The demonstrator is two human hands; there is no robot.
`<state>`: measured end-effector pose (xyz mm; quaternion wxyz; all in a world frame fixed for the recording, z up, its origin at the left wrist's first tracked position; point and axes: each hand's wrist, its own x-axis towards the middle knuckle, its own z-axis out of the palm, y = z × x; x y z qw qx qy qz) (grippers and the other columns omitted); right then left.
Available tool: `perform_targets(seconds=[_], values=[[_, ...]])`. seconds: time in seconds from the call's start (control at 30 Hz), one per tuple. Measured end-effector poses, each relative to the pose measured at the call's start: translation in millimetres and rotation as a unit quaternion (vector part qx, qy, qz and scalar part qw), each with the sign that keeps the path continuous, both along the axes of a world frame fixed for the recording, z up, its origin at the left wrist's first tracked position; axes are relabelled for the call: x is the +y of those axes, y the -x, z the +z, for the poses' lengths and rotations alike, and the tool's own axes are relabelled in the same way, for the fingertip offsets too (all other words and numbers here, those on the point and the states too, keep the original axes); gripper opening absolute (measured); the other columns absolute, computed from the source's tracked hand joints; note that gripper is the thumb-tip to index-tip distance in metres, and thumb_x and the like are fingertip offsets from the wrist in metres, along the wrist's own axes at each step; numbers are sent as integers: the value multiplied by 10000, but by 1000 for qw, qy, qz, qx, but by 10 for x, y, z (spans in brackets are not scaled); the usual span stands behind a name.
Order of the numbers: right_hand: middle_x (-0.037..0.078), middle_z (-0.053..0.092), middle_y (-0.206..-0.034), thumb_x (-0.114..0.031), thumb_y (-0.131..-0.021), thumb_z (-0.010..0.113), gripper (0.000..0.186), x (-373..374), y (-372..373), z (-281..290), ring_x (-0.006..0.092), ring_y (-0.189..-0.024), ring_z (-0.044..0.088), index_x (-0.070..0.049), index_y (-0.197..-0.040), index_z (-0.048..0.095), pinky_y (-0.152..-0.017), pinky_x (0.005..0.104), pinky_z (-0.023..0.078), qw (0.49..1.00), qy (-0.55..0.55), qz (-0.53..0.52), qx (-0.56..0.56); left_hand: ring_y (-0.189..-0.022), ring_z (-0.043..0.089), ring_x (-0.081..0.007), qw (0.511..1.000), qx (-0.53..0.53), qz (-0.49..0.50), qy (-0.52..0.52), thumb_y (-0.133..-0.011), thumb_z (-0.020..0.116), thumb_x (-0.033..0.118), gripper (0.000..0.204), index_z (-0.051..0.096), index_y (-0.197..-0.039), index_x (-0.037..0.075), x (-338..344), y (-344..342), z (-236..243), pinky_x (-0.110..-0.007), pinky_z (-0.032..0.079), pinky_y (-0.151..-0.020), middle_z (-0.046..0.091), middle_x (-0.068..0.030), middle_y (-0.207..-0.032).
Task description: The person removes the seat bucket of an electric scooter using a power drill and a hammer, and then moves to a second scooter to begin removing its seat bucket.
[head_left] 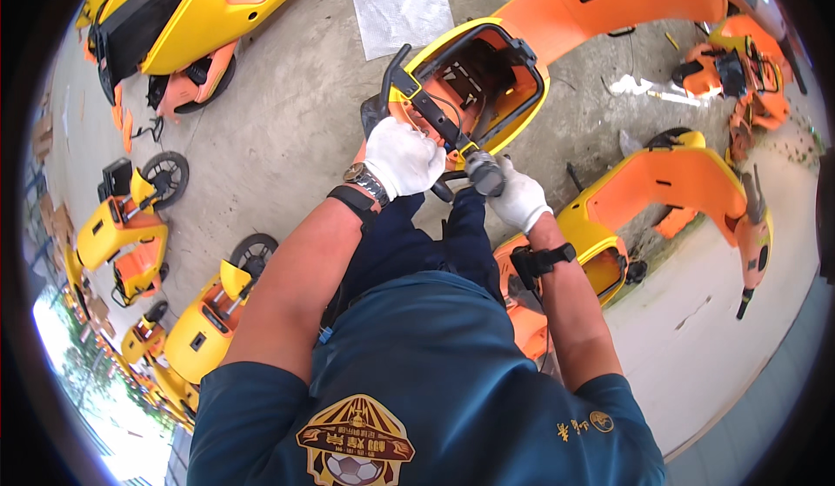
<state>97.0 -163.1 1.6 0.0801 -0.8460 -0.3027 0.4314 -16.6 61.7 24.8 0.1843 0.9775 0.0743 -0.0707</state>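
An orange and yellow scooter [600, 7] stands before me, the yellow rim of its open under-seat compartment [541, 94] facing up. A black bar [435, 113] crosses the compartment's near end. In a white glove, my left hand [405, 159] is closed at the left of this bar, its fingertips hidden against the scooter. My right hand [522, 197], also gloved, is wrapped round a grey and black power driver [484, 173]. The driver's front end points toward the bar and the compartment's near edge. Whether its tip touches a fastener cannot be seen.
Close on my right stands another yellow and orange scooter [600, 216]. More scooters [217, 321] line the left side, and one with a black seat [143, 20] is at the far left. A whitish sheet [400, 7] lies on the concrete floor [287, 94] ahead.
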Motion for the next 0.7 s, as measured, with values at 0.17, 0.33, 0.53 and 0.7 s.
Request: perform_targets(seconds=[0.17,0.33,0.53,0.7], values=[[244,684,-1014,-210,-699,766,646,-139,-206,-229,396,-991,657,-52,-1276,521,-862,434,531,984,-42,-114,132,-549,606,-261,999,-44,3,28,-790,569,298,341,621,-504,120,7,10,-26,-394,445,-595,588,-65,-532],[235,691,-947,-243,-720,751,626,52,-118,-23,415,-934,662,-62,-1269,511,-809,458,539,999,-19,-20,20,-552,606,-256,994,-80,42,63,-787,581,284,330,617,-501,124,14,52,-22,-387,438,-608,585,-60,-527],[244,690,-906,-248,-727,742,609,34,-91,-63,428,-877,667,-48,-1255,516,-793,461,538,998,13,51,-20,-541,597,-265,988,-113,46,96,-794,593,286,328,608,-510,123,-22,71,-76,-386,427,-608,568,-55,-514],[213,694,-988,-206,-695,779,539,-33,-314,-149,377,-959,674,-20,-1163,588,-798,412,544,991,-51,-64,110,-537,577,-249,988,-114,58,84,-782,593,301,294,592,-534,144,-32,95,-99,-375,403,-594,546,-37,-507]])
